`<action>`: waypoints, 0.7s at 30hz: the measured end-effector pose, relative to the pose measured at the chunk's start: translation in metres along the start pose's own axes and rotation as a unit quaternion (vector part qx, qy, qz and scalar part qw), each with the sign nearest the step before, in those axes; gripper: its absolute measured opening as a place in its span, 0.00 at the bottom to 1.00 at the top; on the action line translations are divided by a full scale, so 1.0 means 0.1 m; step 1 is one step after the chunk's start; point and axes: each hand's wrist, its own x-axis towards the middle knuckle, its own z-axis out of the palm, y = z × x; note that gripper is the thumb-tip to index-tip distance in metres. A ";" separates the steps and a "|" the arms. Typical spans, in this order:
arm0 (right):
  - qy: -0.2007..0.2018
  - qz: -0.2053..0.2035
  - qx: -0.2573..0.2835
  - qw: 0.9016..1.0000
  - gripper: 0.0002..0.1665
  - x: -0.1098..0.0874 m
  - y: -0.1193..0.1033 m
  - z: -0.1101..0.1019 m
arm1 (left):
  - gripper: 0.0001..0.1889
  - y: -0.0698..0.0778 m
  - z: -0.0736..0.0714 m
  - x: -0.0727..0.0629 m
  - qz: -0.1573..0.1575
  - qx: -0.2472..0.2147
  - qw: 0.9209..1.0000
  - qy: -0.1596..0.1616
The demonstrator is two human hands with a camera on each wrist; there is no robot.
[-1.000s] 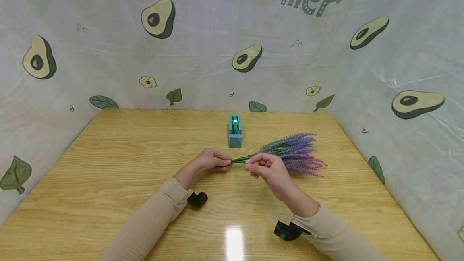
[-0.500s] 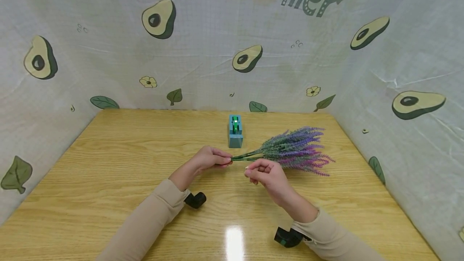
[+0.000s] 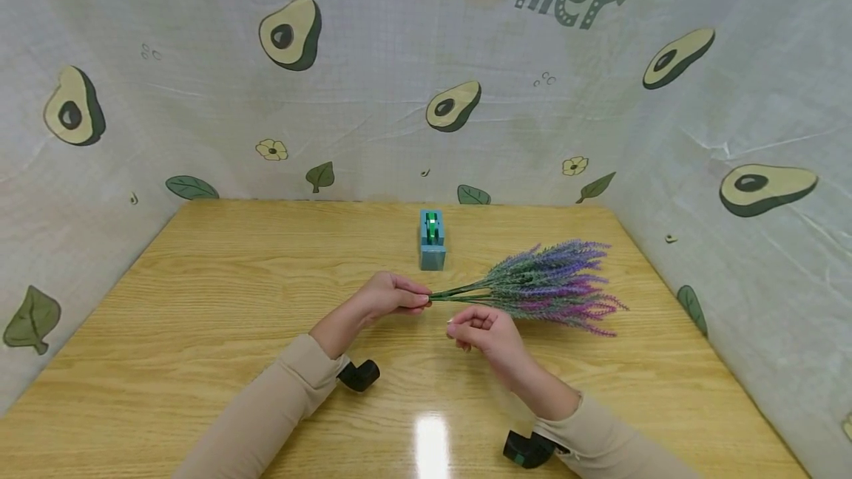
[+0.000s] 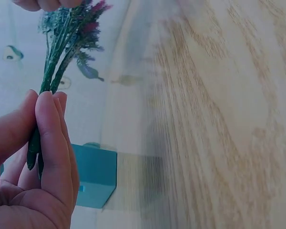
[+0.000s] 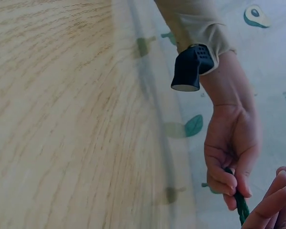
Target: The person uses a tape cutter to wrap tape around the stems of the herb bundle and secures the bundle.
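My left hand [image 3: 393,294] pinches the green stem ends of a bunch of lavender [image 3: 549,283] between thumb and fingers. Its purple and magenta heads point right. In the left wrist view the stems [image 4: 51,71] fan upward from the grip, their cut ends below the thumb. My right hand [image 3: 489,335] is just in front of the stems, apart from them, thumb and forefinger tips together. A small shiny, pale bit [image 3: 450,321] shows at those tips, too small to identify. Behind the hands stands a blue tape dispenser [image 3: 433,257] with a green roll [image 3: 432,224].
The wooden table [image 3: 233,265] carries all of this. A fabric backdrop [image 3: 373,58] with avocado prints rises behind it and along both sides. Each wrist bears a small black camera, one at the left cuff [image 3: 359,375], another at the right [image 3: 529,449].
My right hand has drawn away from the stems toward the table's front. The bunch has shifted slightly right, its stems now less hidden. My left hand keeps its grip, moved slightly right.
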 end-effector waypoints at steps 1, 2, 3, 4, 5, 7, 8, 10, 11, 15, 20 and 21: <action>0.000 0.001 -0.001 1.000 0.07 0.00 0.01 0.00 | 0.11 0.00 0.00 -0.01 0.001 0.000 1.000 0.000; 0.001 0.003 -0.002 1.000 0.07 0.00 0.02 0.00 | 0.11 0.01 0.01 -0.01 0.003 0.000 1.000 -0.001; 0.003 0.005 -0.003 1.000 0.06 -0.01 0.02 0.01 | 0.11 0.01 0.01 -0.02 0.004 0.001 1.000 -0.002; 0.004 0.007 -0.005 1.000 0.06 -0.01 0.03 0.01 | 0.11 0.02 0.02 -0.03 0.004 0.001 1.000 -0.002; 0.006 0.011 -0.006 1.000 0.06 -0.01 0.03 0.01 | 0.11 0.02 0.02 -0.04 0.002 0.000 1.000 -0.004; 0.013 0.021 -0.009 1.000 0.05 -0.02 0.03 0.01 | 0.11 0.03 0.04 -0.06 0.005 0.004 1.000 -0.008; 0.015 0.026 -0.011 0.999 0.05 -0.02 0.04 0.02 | 0.11 0.04 0.04 -0.07 0.006 0.006 1.000 -0.010; 0.017 0.033 -0.014 0.999 0.04 -0.03 0.04 0.02 | 0.11 0.05 0.06 -0.09 0.006 0.009 1.000 -0.015; 0.018 0.036 -0.015 0.999 0.03 -0.03 0.04 0.02 | 0.11 0.05 0.06 -0.10 0.007 0.010 1.000 -0.017; 0.020 0.045 -0.026 0.998 0.01 -0.04 0.06 0.02 | 0.11 0.07 0.08 -0.12 0.009 0.012 1.000 -0.019; 0.032 0.066 -0.042 0.996 0.04 -0.03 0.09 0.03 | 0.11 0.09 0.08 -0.14 0.009 0.003 1.000 -0.016; 0.035 0.071 -0.044 0.996 0.04 -0.02 0.11 0.03 | 0.11 0.10 0.08 -0.14 0.009 0.001 1.000 -0.015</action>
